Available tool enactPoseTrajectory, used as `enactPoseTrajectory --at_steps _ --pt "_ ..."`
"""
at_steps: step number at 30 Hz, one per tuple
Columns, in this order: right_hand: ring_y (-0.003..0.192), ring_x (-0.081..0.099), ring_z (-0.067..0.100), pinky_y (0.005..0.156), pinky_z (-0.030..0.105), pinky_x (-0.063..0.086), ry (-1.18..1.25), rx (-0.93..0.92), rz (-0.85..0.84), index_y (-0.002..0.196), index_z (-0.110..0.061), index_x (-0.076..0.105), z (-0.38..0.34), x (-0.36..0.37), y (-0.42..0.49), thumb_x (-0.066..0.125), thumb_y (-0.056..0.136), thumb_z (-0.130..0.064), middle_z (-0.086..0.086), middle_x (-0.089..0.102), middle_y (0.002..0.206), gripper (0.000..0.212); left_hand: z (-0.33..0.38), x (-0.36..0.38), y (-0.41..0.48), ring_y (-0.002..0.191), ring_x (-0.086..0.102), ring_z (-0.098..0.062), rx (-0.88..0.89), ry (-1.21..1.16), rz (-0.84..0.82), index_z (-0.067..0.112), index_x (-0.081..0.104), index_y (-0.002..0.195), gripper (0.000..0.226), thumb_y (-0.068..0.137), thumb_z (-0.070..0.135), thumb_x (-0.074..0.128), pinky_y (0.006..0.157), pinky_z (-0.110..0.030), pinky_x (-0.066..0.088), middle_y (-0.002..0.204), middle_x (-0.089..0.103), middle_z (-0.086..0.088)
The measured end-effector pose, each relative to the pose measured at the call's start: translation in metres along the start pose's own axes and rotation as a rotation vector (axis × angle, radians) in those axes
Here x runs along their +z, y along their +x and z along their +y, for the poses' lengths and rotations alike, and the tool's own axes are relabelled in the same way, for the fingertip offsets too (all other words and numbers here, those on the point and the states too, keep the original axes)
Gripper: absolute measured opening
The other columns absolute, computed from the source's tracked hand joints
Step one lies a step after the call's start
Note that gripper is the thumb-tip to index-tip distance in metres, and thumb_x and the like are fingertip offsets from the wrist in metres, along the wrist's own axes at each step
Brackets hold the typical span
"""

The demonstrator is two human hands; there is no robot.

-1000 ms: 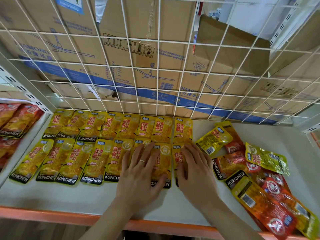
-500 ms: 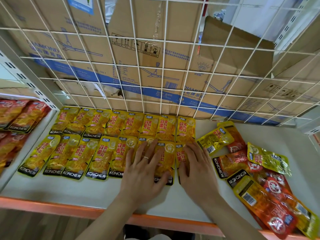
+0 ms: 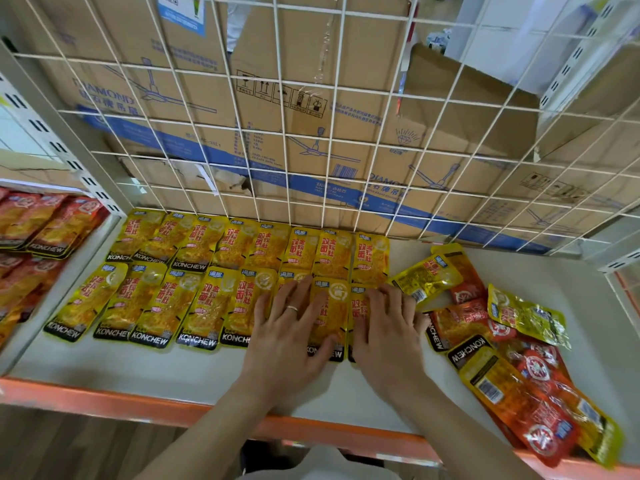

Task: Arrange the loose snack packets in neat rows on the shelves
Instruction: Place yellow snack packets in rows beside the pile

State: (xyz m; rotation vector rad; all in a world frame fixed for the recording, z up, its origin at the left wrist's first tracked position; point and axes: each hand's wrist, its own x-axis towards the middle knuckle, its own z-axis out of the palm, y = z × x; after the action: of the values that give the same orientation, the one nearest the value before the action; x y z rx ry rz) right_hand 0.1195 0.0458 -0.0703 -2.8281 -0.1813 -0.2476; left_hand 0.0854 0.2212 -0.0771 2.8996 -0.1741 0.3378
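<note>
Yellow snack packets lie in two rows on the white shelf (image 3: 173, 372): a back row (image 3: 249, 242) along the wire grid and a front row (image 3: 166, 306) nearer me. My left hand (image 3: 291, 337) lies flat with spread fingers on the front row's right end, a ring on one finger. My right hand (image 3: 384, 337) presses flat on the last front packet (image 3: 358, 306) beside it. One yellow packet (image 3: 330, 306) shows between the two hands. A loose heap of yellow and red packets (image 3: 502, 341) lies to the right of my right hand.
A white wire grid (image 3: 311, 140) closes the shelf's back, with cardboard boxes (image 3: 311, 98) behind it. The shelf's front edge is an orange rail (image 3: 104, 400). Red packets (image 3: 45, 223) fill the neighbouring shelf at the left. Bare white shelf lies at the back right (image 3: 519, 265).
Both hands stay flat on the right end of the front row, shifting only slightly. The view has drifted a little, so the packets sit further right in the frame.
</note>
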Motion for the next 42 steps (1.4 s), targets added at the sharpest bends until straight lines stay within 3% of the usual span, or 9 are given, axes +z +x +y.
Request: enactPoseTrajectory --at_steps 8,11,13,16,21,26,30,36,42 --pt "0.123 0.036 0.025 0.094 0.051 0.032 0.082 0.037 -0.002 0.121 -0.025 0.055 0.001 -0.007 0.020 0.052 0.087 -0.037 -0.001 0.042 0.137 0.036 0.001 0.001 -0.001 0.142 0.040 -0.027 0.000 -0.008 0.042 0.023 0.055 0.142 0.064 0.087 0.058 0.052 0.113 -0.056 0.027 0.155 0.044 0.000" --pt "0.146 0.014 0.020 0.110 0.058 0.016 0.032 -0.016 -0.114 0.143 -0.026 0.041 0.003 -0.004 0.038 0.042 0.091 -0.039 -0.005 0.025 0.159 0.053 0.000 0.001 -0.001 0.141 0.040 -0.027 -0.003 -0.001 0.030 0.023 0.054 0.142 0.065 0.087 0.058 0.050 0.112 -0.057 0.027 0.155 0.043 0.000" --pt "0.150 0.002 0.015 0.115 0.059 0.002 -0.017 -0.035 -0.162 0.153 -0.025 0.030 0.004 0.002 0.042 0.032 0.095 -0.041 -0.008 0.017 0.164 0.060 0.001 0.001 -0.001 0.141 0.040 -0.027 -0.003 -0.002 0.032 0.023 0.054 0.142 0.065 0.087 0.058 0.052 0.112 -0.057 0.027 0.155 0.043 0.000" --pt "0.149 -0.001 0.011 0.114 0.056 -0.006 -0.054 -0.037 -0.163 0.155 -0.025 0.028 0.004 0.006 0.042 0.025 0.095 -0.044 -0.011 0.017 0.164 0.063 0.001 0.001 0.000 0.140 0.042 -0.028 -0.001 -0.005 0.042 0.024 0.055 0.141 0.064 0.087 0.057 0.053 0.112 -0.056 0.027 0.154 0.044 0.000" --pt "0.151 -0.001 0.013 0.113 0.056 -0.008 -0.057 -0.044 -0.191 0.155 -0.028 0.026 0.003 0.003 0.044 0.023 0.096 -0.044 -0.014 0.013 0.164 0.062 0.000 0.002 0.000 0.140 0.042 -0.028 -0.006 -0.004 0.041 0.023 0.055 0.141 0.064 0.086 0.057 0.054 0.112 -0.057 0.028 0.154 0.045 0.000" --pt "0.149 0.013 0.017 0.113 0.057 0.002 0.039 -0.033 -0.077 0.148 -0.030 0.039 0.003 -0.006 0.036 0.019 0.094 -0.046 -0.014 0.027 0.160 0.059 0.000 0.003 -0.001 0.142 0.041 -0.027 -0.001 -0.009 0.063 0.023 0.054 0.142 0.065 0.088 0.058 0.054 0.114 -0.057 0.026 0.155 0.043 0.000" --pt "0.140 0.034 0.019 0.109 0.060 0.020 0.122 -0.072 0.049 0.132 -0.026 0.056 0.009 -0.018 0.004 0.041 0.092 -0.038 -0.012 0.046 0.147 0.044 0.001 0.001 -0.002 0.141 0.041 -0.026 -0.007 -0.023 0.102 0.023 0.057 0.139 0.062 0.087 0.057 0.055 0.113 -0.057 0.027 0.154 0.045 0.001" --pt "0.136 0.040 0.015 0.107 0.050 0.022 0.028 -0.164 -0.074 0.135 -0.020 0.057 0.012 -0.008 -0.020 0.043 0.089 -0.042 -0.008 0.048 0.146 0.052 0.000 0.001 -0.002 0.138 0.045 -0.027 -0.002 -0.006 0.112 0.022 0.060 0.136 0.060 0.086 0.054 0.056 0.110 -0.056 0.032 0.150 0.050 -0.001" --pt "0.138 0.038 0.014 0.107 0.052 0.026 0.023 -0.167 -0.106 0.138 -0.020 0.054 0.010 -0.011 -0.019 0.041 0.091 -0.040 -0.008 0.045 0.149 0.053 0.000 0.003 -0.002 0.137 0.044 -0.027 0.007 0.010 0.105 0.022 0.059 0.136 0.059 0.087 0.054 0.053 0.110 -0.053 0.030 0.150 0.049 -0.001"
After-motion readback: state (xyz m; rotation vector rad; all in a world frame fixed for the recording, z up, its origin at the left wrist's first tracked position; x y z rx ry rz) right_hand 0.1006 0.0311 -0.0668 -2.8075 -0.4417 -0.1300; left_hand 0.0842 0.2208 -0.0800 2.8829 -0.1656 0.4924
